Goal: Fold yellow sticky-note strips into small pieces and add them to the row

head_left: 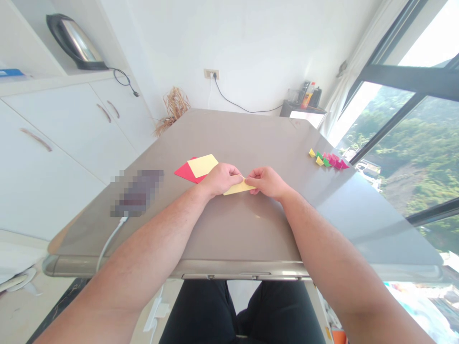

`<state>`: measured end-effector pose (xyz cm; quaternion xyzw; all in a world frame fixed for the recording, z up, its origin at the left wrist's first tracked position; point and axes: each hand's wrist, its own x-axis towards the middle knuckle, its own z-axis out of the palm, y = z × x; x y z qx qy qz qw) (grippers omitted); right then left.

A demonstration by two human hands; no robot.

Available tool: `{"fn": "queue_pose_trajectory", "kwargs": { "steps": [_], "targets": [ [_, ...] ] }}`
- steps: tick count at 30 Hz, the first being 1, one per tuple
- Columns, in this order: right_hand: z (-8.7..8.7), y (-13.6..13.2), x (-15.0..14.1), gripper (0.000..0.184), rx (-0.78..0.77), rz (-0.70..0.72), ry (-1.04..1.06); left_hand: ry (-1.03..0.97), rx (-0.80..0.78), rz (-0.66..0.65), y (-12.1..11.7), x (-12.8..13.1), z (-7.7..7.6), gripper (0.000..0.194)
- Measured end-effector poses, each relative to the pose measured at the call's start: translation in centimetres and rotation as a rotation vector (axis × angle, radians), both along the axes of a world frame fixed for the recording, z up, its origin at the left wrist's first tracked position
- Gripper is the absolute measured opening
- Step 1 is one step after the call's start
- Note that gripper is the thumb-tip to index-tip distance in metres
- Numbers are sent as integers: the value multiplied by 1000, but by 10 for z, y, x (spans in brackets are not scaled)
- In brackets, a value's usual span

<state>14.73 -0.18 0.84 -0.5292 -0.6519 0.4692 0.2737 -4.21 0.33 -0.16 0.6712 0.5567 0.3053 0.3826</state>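
Note:
A folded piece of yellow paper [237, 188] is held between my two hands, just above or on the tabletop. My left hand [223, 178] pinches its upper left part with thumb and fingers. At its right end my right hand [266, 182] grips it, thumb on top and fingers curled beneath. Left of my left hand lies a flat yellow sheet [201, 166] over a red sheet [183, 173], which shows around its edges. Part of both sheets is covered by the left hand.
Several small folded paper pieces [328, 159], yellow, green and pink, sit at the table's right edge. A blurred-out dark object [138, 193] with a white cable [111, 239] lies at left. The grey table [244, 229] meets a window on the right.

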Motion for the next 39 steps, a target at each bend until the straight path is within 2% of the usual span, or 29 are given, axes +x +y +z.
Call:
{"fn": "queue_pose_trajectory", "kwargs": {
  "steps": [10,21,27,39],
  "targets": [
    [-2,6,16,10,-19,94,9,-79,9,-4,5,-11,4,16],
    [4,6,23,5,-35,59,86,-125,29,-24,6,-13,4,15],
    [0,8,18,7,24,-62,139,-106,38,-11,5,-12,4,16],
    [3,1,11,7,-2,-12,154,-115,41,10,5,-11,2,18]
  ]
}}
